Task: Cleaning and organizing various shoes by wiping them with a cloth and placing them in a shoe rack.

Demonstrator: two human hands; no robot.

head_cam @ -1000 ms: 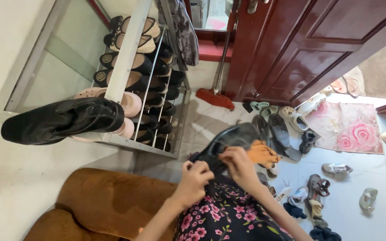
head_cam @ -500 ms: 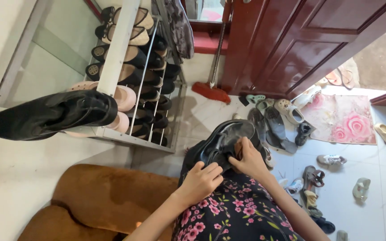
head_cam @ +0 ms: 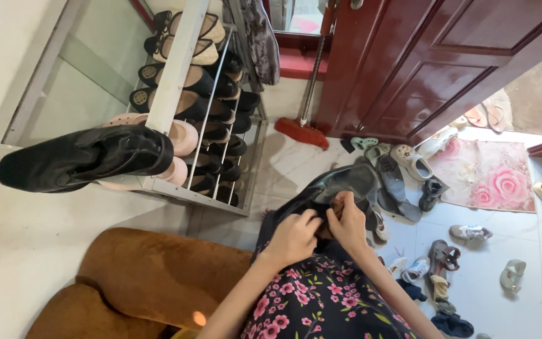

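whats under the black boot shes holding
The black boot rests over the floral-dress lap, gripped by the left hand and right hand. Grey shoes lie on the floor past it. What lies directly beneath is covered.

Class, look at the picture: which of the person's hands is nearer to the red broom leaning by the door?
The right hand. It rests on the black boot in the lap, on the side toward the broom. The left hand grips the boot lower and farther from it.
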